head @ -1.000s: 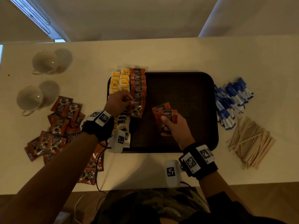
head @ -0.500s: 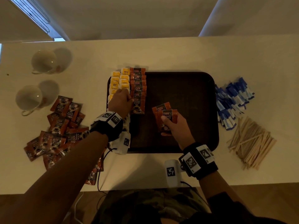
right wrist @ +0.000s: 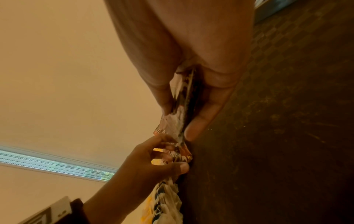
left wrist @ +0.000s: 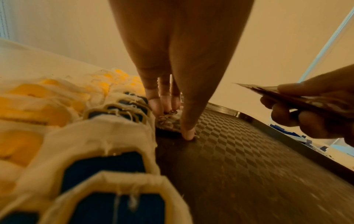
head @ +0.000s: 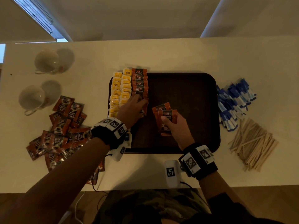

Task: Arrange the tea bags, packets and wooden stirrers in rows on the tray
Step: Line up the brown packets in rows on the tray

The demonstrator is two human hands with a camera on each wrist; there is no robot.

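On the dark tray [head: 186, 88], yellow tea bags [head: 120, 89] fill two rows at the left, with a row of orange coffee packets [head: 140, 81] beside them. My left hand [head: 135, 106] pinches the nearest packet of that row [left wrist: 168, 119], fingers on top and thumb at its edge on the tray floor. My right hand [head: 172, 126] hovers over the tray's middle, gripping a few more coffee packets [head: 165, 114] between thumb and fingers [right wrist: 199, 121]. Blue-tagged tea bags [left wrist: 107, 166] lie under my left wrist.
A loose heap of coffee packets [head: 61, 131] lies on the table left of the tray, near two white cups [head: 47, 62] [head: 32, 97]. Blue sugar packets [head: 233, 102] and a pile of wooden stirrers [head: 252, 143] lie to the right. The tray's right half is bare.
My left hand has shifted right from the tea bag rows onto the near end of the coffee packet row, fingers stretched over it. The right hand has stayed put with its packets.
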